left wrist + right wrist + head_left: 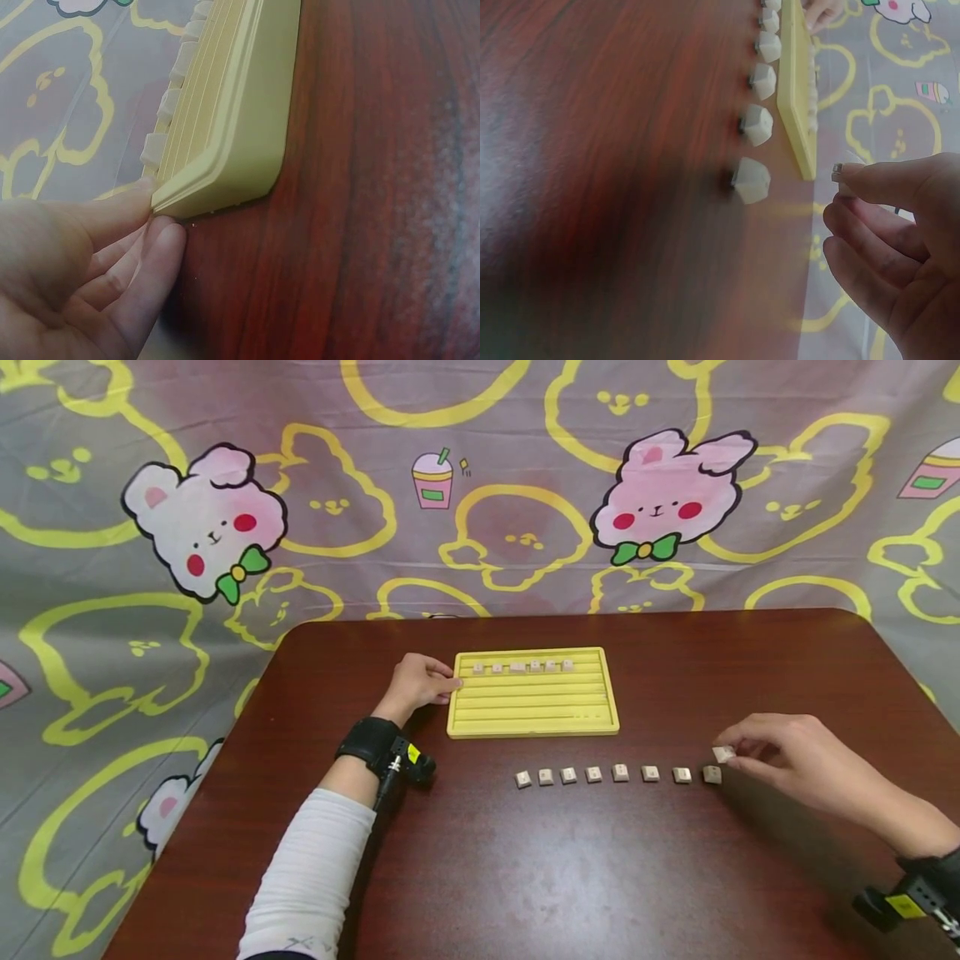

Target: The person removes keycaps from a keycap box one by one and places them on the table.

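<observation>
A yellow grooved tray (533, 723) lies mid-table with several small white tiles (517, 667) in its top groove. My left hand (420, 681) rests at the tray's left edge, fingertips (161, 225) touching its corner (225, 187). In front of the tray runs a row of several white tiles (619, 773) on the wood. My right hand (780, 752) hovers at the row's right end and pinches one white tile (723, 754) between thumb and fingers (877, 176). The nearest tile of the row (751, 180) lies just left of that hand in the right wrist view.
The dark red-brown table (525, 877) has rounded far corners. A grey cloth with yellow and pink rabbit figures (660, 502) hangs behind it and drapes on the left. Black wrist bands with cameras (382, 753) sit on both forearms.
</observation>
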{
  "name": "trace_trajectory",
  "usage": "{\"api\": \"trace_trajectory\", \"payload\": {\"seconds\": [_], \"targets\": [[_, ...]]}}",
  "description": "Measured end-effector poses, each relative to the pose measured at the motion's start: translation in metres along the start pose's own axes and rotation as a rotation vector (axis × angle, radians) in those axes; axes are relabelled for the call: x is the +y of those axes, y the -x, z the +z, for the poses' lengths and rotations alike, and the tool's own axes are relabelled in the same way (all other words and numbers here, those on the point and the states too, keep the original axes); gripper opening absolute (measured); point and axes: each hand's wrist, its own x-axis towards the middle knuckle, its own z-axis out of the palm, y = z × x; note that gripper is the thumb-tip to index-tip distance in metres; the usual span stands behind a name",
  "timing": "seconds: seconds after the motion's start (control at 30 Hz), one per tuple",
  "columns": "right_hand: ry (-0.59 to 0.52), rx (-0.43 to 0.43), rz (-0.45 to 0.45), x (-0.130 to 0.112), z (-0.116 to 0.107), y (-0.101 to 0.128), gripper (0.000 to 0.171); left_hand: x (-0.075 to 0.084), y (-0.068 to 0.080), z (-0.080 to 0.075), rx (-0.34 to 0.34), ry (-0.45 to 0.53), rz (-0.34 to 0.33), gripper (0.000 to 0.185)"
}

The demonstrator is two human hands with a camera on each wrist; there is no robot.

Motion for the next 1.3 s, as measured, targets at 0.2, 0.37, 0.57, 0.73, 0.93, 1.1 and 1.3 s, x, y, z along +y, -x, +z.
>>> {"api": "trace_trajectory", "payload": {"seconds": [0.2, 0.37, 0.57, 0.73, 0.93, 1.1, 1.3], "targets": [[0.015, 0.007, 0.019, 0.007, 0.004, 0.009, 0.031, -0.001, -0.001, 0.000, -0.003, 0.003, -0.004, 0.032], [0.030, -0.006, 0.061, 0.010, 0.003, 0.015, 0.031, -0.002, -0.003, 0.000, -0.003, 0.007, -0.004, 0.033], [0.016, -0.052, 0.123, 0.013, 0.005, 0.020, 0.027, -0.002, -0.003, -0.001, -0.001, 0.008, -0.002, 0.033], [0.024, -0.033, 0.115, 0.017, 0.008, 0.024, 0.028, -0.002, -0.002, -0.001, -0.003, 0.006, -0.004, 0.034], [0.032, -0.025, 0.123, 0.021, 0.012, 0.030, 0.028, -0.002, -0.002, 0.000, 0.001, 0.008, -0.003, 0.032], [0.021, -0.026, 0.129, 0.024, 0.013, 0.032, 0.028, -0.002, -0.002, 0.000, 0.004, 0.004, -0.001, 0.032], [0.031, -0.040, 0.153, 0.029, 0.014, 0.034, 0.027, -0.003, -0.001, 0.000, 0.000, 0.008, 0.006, 0.033]]}}
